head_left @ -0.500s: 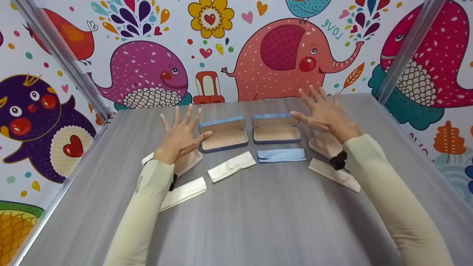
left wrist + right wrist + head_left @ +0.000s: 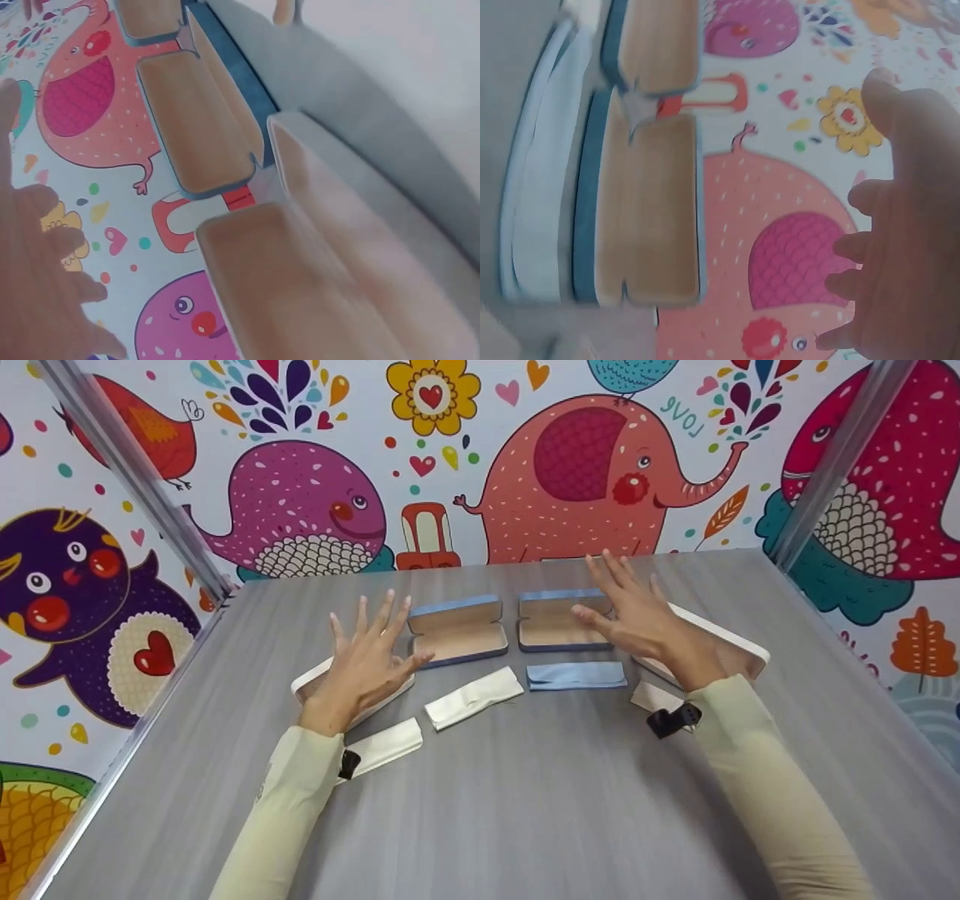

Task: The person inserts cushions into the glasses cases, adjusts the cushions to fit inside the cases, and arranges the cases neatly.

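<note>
Left hand (image 2: 361, 666) and right hand (image 2: 643, 622), fingers splayed, seemingly hover over hinged cases (image 2: 724, 643).

Perhaps a booth (image 2: 139, 472): cartoon-print walls (image 2: 480, 457)

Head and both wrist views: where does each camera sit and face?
Head: on the person's head, facing forward and down at two open blue cases and the patterned wall; left hand, right hand and sleeves show.
Left wrist: on that wrist, facing an open white case, blue cases beyond; left hand at the left edge.
Right wrist: on that wrist, facing the blue cases and wall; right hand at the right edge.
Shared: both wrist views show the blue cases and the wall's elephant.
</note>
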`<state>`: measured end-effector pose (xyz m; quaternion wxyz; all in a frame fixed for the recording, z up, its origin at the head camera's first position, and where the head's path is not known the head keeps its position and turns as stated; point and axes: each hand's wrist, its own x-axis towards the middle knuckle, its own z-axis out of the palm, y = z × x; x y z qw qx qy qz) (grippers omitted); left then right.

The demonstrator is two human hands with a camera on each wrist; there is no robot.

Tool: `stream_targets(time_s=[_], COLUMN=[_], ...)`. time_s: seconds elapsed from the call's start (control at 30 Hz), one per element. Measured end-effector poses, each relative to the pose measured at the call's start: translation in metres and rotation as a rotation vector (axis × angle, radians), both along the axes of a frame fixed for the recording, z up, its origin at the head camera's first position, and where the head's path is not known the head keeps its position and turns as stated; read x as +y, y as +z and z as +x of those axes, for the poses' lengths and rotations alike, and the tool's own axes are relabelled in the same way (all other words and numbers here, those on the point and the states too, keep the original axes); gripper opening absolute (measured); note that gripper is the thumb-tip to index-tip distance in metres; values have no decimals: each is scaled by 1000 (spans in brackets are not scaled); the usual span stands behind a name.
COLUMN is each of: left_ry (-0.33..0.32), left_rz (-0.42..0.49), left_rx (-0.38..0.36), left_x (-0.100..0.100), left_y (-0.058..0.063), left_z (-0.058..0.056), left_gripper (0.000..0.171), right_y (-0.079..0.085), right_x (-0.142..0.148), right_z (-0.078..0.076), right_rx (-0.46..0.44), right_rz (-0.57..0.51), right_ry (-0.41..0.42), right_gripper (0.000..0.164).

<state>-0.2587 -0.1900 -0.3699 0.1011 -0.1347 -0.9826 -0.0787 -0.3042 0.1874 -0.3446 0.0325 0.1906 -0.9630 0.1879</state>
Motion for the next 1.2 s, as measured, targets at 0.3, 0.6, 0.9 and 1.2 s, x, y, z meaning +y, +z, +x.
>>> stream_targets(time_s=[0.3,0.6,0.9,1.2], left_ry=[11,-15,-43,75], left_rz=[148,361,688,934], left_rx=[-19,-70,-147,-189], left_x=[-1,-4,-11,-23], left_y=[-6,-14,-16,-28], left_z=[20,37,51,63], left_gripper=[78,73,53,32], right_y=[-12,-28,-35,-37], right_x=[-19,-40,-67,-92], right_z=[22,34,44,48], right_rx=[-29,-152,-393,-584], right_rz=[-128,-393,-701,-872], right_ry=[22,128,236,237], right_gripper=[73,57,51,50])
